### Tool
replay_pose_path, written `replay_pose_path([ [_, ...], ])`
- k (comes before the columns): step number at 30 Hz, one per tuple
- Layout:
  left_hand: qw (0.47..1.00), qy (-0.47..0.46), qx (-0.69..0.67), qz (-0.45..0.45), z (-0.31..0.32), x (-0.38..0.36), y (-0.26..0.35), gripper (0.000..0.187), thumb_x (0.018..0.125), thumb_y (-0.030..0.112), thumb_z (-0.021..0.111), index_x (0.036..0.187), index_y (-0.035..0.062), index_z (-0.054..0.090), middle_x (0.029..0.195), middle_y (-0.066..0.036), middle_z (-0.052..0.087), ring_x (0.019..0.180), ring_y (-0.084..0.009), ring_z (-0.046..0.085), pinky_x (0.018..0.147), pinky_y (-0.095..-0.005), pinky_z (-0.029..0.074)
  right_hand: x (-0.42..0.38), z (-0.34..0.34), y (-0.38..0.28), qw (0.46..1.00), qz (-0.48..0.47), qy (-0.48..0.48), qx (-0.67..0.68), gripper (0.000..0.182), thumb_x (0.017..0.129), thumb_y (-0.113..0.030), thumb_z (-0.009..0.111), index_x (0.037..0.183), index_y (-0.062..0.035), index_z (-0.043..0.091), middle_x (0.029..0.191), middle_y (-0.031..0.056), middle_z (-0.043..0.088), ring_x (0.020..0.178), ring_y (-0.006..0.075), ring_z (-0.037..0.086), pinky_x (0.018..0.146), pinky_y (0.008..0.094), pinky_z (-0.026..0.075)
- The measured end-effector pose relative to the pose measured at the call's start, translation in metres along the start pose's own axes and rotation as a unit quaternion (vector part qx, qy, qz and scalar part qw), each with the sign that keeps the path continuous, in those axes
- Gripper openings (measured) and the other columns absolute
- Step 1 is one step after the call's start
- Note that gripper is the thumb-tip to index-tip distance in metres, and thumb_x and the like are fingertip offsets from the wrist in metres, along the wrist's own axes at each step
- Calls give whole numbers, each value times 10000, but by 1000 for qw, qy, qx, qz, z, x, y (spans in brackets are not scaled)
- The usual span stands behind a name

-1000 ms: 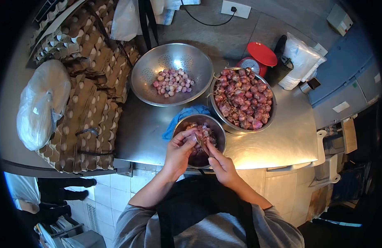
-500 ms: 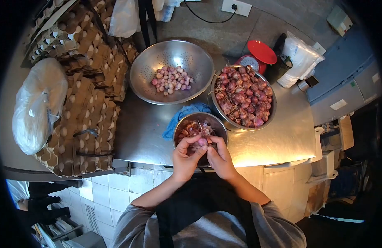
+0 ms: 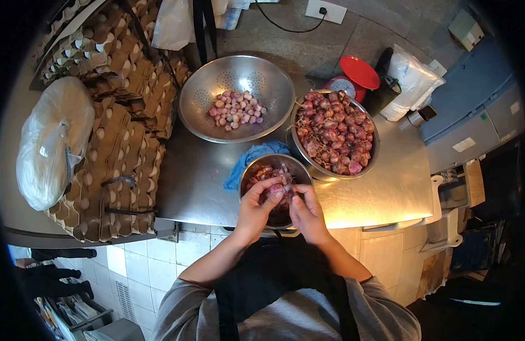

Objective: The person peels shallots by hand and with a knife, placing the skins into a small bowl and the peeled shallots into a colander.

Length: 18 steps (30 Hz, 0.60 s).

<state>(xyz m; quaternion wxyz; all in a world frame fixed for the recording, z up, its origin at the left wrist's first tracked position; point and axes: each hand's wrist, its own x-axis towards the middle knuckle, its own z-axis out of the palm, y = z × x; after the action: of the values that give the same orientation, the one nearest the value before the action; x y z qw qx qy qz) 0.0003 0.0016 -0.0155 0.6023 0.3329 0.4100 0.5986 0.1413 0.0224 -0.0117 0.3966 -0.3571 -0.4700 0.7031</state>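
The left hand grasps a shallot between thumb and fingertips, low over the bowl. The fingers of the right hand are drawn together against the shallot's right side, seemingly pinching a small knife that points away from the body; at this size, that is hard to confirm.

For clean peeling, it seems best to keep the left fingertips behind the edge, turn the shallot rather than the wrist, and lift just the papery layer with short strokes. Staying low would let the skins gather directly beneath the grip.

A crumpled blue cloth lies just left of the bowl. Ahead and left of the grip stands a colander of pale shallots; ahead and right, a basin of red-skinned ones, with a red scale beyond. All rest on a shiny steel table. Well to the left, egg trays are stacked; behind the hands runs the tiled floor.
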Motion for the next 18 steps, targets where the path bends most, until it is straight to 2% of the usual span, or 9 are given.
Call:
replay_pose_path([
  [2, 999, -12, -33, -16, 1, -3, 7, 335, 885, 112, 528, 1212, 78, 465, 1084, -34, 537, 943, -108, 521, 838, -265, 438, 3, -6, -8, 998, 21, 36, 49, 231, 941, -207, 415, 1141, -100, 374, 580, -40, 345, 463, 49, 304, 409, 181, 221],
  [5, 995, -3, -90, -50, 7, -7, 23, 317, 888, 123, 522, 1200, 108, 465, 1057, -29, 543, 913, -115, 530, 808, -266, 446, 5, -19, -16, 999, 39, 9, 14, 203, 945, -185, 401, 1131, -106, 392, 621, -45, 357, 492, 40, 314, 429, 180, 251],
  [6, 991, -4, -120, -66, 5, -6, 24, 306, 889, 126, 520, 1190, 115, 467, 1045, -25, 543, 902, -116, 531, 798, -261, 444, 4, -20, -15, 999, 46, 18, -3, 351, 945, -181, 397, 1282, -121, 320, 620, -47, 348, 492, 39, 311, 433, 180, 261],
  [9, 975, -6, -194, -105, 0, -3, 22, 271, 892, 137, 516, 1161, 131, 476, 1012, -20, 544, 874, -117, 535, 777, -250, 439, -6, -12, -23, 998, 14, 5, -63, 470, 947, -173, 391, 1386, -135, 224, 615, -47, 335, 493, 41, 313, 438, 182, 275],
  [12, 970, -5, -217, -113, -5, -1, 17, 250, 892, 151, 520, 1138, 130, 484, 994, -21, 543, 860, -117, 539, 772, -248, 437, -15, -21, -14, 996, 52, -61, -49, 489, 949, -166, 387, 1403, -138, 207, 608, -48, 326, 493, 44, 317, 439, 183, 283],
  [15, 974, 2, -206, -94, -5, 0, 11, 243, 892, 142, 519, 1131, 112, 490, 994, -20, 551, 876, -116, 547, 771, -253, 449, -25, -19, -4, 996, 65, -51, -13, 440, 951, -165, 384, 1376, -109, 284, 592, -55, 280, 477, 40, 286, 434, 176, 261],
  [16, 973, 8, -210, -95, -2, 0, 13, 230, 893, 129, 517, 1120, 98, 496, 999, -18, 561, 889, -115, 551, 770, -258, 458, -27, -27, -3, 994, 63, -94, 8, 441, 945, -168, 400, 1366, -78, 301, 684, -15, 455, 568, 60, 423, 533, 176, 371],
  [18, 971, 7, -217, -101, 0, 0, 14, 217, 893, 114, 514, 1107, 74, 504, 1014, -22, 570, 907, -117, 556, 777, -266, 470, -32, -25, 0, 992, 38, -73, -96, 439, 938, -169, 415, 1352, -56, 321, 876, 40, 531, 711, 93, 492, 667, 199, 408],
])
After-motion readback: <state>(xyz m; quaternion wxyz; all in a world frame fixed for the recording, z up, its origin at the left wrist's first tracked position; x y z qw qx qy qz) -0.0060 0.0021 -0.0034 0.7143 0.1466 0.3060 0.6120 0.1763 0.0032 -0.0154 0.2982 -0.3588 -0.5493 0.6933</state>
